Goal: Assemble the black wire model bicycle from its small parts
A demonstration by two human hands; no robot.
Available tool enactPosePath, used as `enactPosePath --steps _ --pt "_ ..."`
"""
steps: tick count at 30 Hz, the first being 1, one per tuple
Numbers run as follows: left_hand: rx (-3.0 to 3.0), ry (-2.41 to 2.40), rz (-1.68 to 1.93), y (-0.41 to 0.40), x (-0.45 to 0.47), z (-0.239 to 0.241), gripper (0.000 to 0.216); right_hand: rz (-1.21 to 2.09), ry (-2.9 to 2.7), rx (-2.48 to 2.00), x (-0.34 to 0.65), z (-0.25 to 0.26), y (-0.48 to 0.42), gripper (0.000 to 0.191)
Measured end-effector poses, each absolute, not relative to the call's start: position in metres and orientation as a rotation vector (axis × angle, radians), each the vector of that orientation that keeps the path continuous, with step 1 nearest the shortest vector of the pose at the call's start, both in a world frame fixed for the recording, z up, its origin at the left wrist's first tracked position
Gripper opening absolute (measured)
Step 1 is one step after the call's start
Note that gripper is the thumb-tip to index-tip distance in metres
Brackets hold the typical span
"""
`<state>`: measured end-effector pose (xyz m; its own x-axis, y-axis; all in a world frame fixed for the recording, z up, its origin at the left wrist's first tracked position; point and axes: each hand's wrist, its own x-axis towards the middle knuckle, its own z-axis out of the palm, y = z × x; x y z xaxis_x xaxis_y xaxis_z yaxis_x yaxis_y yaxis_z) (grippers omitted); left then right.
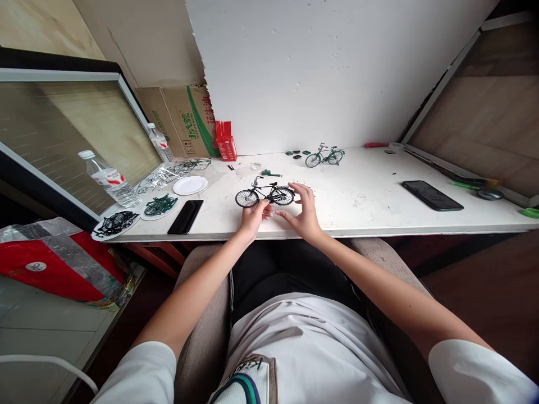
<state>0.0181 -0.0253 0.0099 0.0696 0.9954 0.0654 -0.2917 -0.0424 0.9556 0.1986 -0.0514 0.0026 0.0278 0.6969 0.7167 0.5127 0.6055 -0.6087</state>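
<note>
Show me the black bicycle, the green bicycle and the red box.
Black bicycle [270,197], head view: lower frame.
Green bicycle [325,157], head view: frame.
Red box [227,148], head view: front side.

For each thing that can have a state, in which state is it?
Black model bicycle: upright, held from below by the left hand
Right hand: open, beside the rear wheel
Green model bicycle: standing upright
Nearer bottle: capped
Farther bottle: capped
Left phone: flat, screen dark
Right phone: flat, dark
Leftmost plate: holding black parts
Middle plate: holding green parts
</note>
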Motion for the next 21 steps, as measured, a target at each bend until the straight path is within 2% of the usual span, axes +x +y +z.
enactPosePath --steps 3,4,8,13,21 --pt "1.112 0.913 1.252 -0.026 0.015 0.016 0.036 -0.104 -1.932 -0.944 0.212 0.010 -0.047 0.036" --pt "1.145 0.911 1.231 -0.025 0.014 0.017 0.038 -0.144 -1.987 -0.911 0.216 0.012 -0.045 0.030" --pt "1.266 0.864 1.148 -0.027 0.011 0.024 0.048 -0.134 -1.980 -0.839 0.224 0.021 -0.043 0.024" --pt "1.632 0.786 1.168 -0.048 0.016 0.035 0.043 -0.001 -1.742 -0.938 0.225 0.030 -0.044 0.026" --pt "2.599 0.704 1.575 -0.082 0.011 0.075 0.010 0.352 -1.613 -0.904 0.226 0.051 -0.050 0.054"
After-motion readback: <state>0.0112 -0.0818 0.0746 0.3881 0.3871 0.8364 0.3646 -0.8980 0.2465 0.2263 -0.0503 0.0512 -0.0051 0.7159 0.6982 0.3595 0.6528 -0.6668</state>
